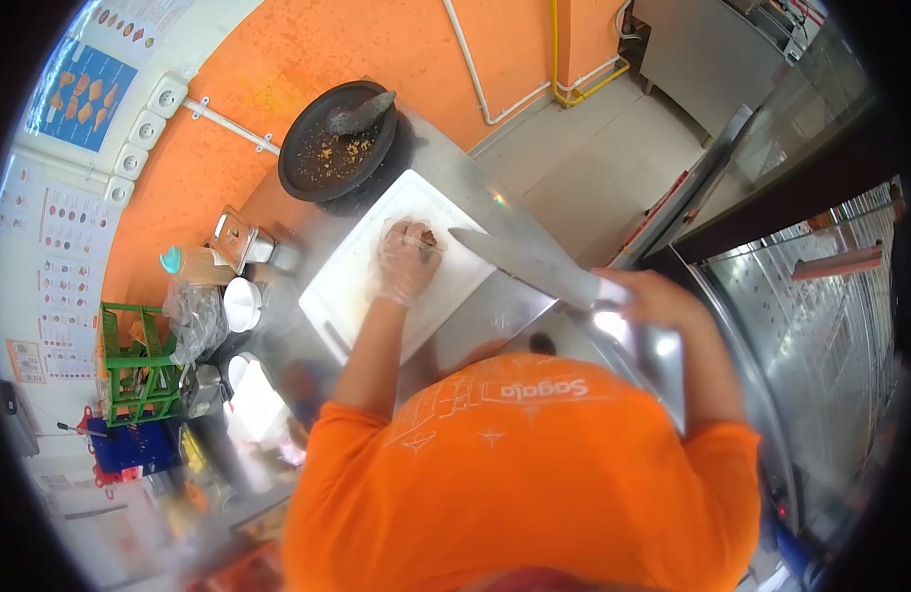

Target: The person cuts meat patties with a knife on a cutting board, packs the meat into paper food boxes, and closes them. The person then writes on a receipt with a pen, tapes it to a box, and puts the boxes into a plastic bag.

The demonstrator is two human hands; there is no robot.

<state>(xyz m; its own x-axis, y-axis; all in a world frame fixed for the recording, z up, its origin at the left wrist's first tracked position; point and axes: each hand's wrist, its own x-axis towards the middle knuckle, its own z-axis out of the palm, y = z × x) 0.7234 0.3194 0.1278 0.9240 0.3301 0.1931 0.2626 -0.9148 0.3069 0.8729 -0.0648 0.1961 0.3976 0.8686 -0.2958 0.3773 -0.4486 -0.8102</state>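
Note:
My left hand (408, 264), in a clear plastic glove, presses down on a white cutting board (349, 266). Its fingers are curled round a small brown piece of food (429, 238), most of which they cover. Out to the right, my right hand (641, 298) grips the handle of a large knife (534, 268). The wide blade points left across the board's edge, its tip close to the brown piece. I cannot tell whether blade and food touch.
Beyond the board stands a dark stone mortar (307, 148) with a pestle (362, 114) and crumbly bits inside. White bowls (242, 304), a metal container (240, 242) and a green plastic rack (140, 370) are on the left. A metal counter (475, 192) lies under the board.

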